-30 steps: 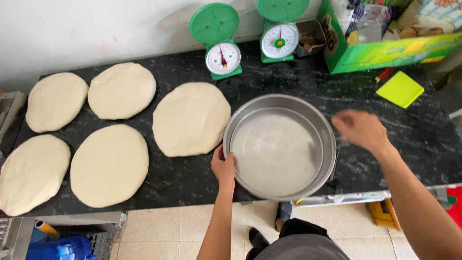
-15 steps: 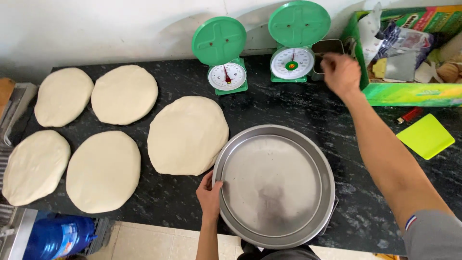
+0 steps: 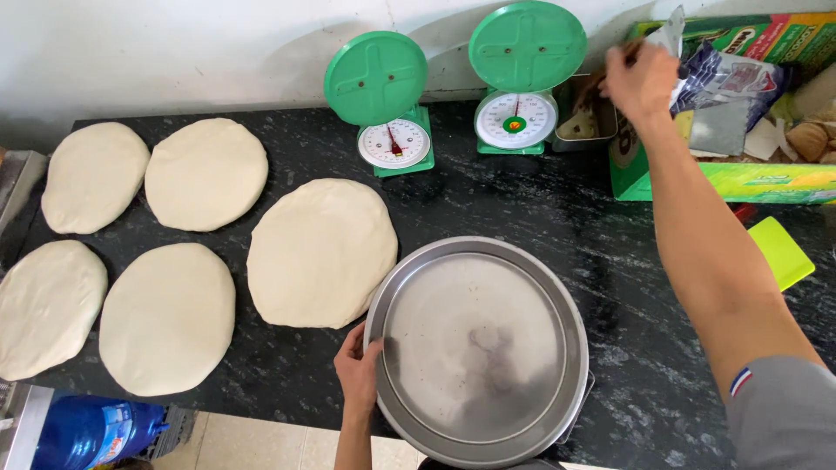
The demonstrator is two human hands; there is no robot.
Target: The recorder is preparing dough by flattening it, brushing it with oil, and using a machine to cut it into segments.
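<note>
My left hand (image 3: 359, 372) clamps the empty round metal pan's (image 3: 477, 348) near rim; my right hand (image 3: 640, 80) pinches a silvery packet (image 3: 672, 33).

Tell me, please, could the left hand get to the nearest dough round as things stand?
Probably yes: the left hand rests on the pan rim, and the dough round lies just beside it, with bare counter between.

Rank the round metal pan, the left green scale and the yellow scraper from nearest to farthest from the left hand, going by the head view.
1. Round metal pan: left hand grips its left rim.
2. Left green scale: at the counter's back, above the hand.
3. Yellow scraper: far right, beyond the right arm.
</note>
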